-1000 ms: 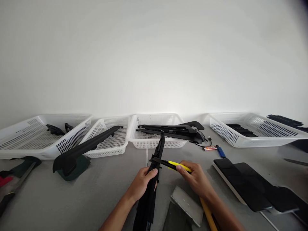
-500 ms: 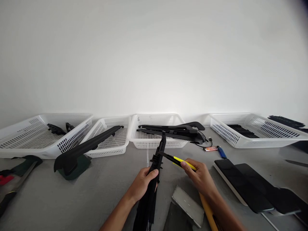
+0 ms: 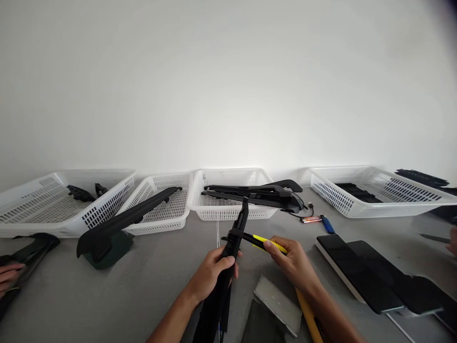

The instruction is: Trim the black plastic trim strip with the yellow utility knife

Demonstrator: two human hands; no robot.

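Observation:
My left hand is wrapped round a long black plastic part, which slants up and away from the bottom centre. In my right hand is a yellow and black utility knife, pinched with the thumb on top. The knife's front end lies across the black part just above my left thumb; the blade edge is too small to make out. Beyond the part's far tip, more black trim pieces rest across a white basket.
Other white baskets line the wall. A long black trim leans on one. Phones lie right, beside a blue lighter. A clear case and yellow handle lie near. Other people's hands show at both edges.
The knife's front end has moved left across the black part. My left fingertips now show on the part's right side. Other people's hands have come into view at the left and right edges.

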